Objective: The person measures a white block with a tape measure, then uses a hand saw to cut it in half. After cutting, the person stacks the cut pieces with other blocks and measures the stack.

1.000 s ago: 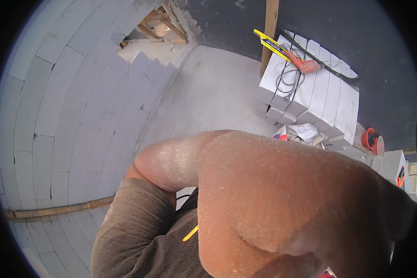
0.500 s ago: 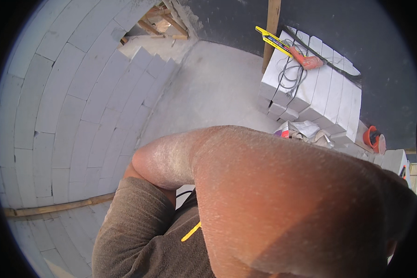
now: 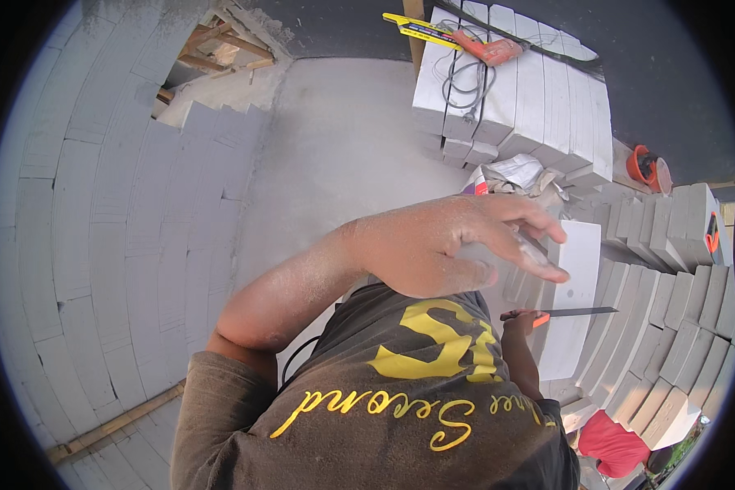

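My left hand is raised in front of my chest, its dusty fingers spread and reaching to the right. Nothing lies in it. Lower right, my right hand grips a dark-bladed tool with an orange handle; the blade points right across a white block. Fingers of the right hand are small in view, and the tool's exact kind is unclear. The white block stands out brightly beside rows of greyer blocks, partly behind my left fingers.
A stack of white blocks at the back carries an orange power tool, its cable and a yellow strip. Right of it is an orange bucket. More blocks line the right; a block wall rises left. Red cloth shows lower right.
My left forearm, which filled the middle and right, has swung down and back, bringing the hand into sight. My right hand with the tool and the white block now show. The view has shifted.
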Tool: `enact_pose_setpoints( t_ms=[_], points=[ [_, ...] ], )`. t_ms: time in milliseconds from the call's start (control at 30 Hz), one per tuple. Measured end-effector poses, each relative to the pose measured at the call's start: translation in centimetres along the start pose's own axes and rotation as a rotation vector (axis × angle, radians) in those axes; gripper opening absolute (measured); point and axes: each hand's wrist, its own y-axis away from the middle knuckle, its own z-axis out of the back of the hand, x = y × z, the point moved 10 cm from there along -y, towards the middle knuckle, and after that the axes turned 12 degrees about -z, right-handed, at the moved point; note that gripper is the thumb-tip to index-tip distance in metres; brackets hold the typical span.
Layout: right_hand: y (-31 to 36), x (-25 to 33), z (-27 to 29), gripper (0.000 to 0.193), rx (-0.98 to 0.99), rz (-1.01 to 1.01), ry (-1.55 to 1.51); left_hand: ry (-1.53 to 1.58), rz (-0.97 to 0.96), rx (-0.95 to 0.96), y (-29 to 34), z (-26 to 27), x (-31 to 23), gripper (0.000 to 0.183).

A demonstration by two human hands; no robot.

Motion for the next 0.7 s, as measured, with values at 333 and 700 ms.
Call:
enact_pose_setpoints(
  t_ms=[333, 700],
  points=[
    [4.2, 0.5, -1.0, 0.041, -0.155, -0.125, -0.117, -0.597, 1.344, -0.264, 40.0, 12.0, 20.1, 0.04],
    [2.9, 0.5, -0.5, 0.038, -0.359, -0.011, -0.202, -0.446, 1.707, 0.013, 56.6, 17.6, 20.7, 0.041]
  ],
)
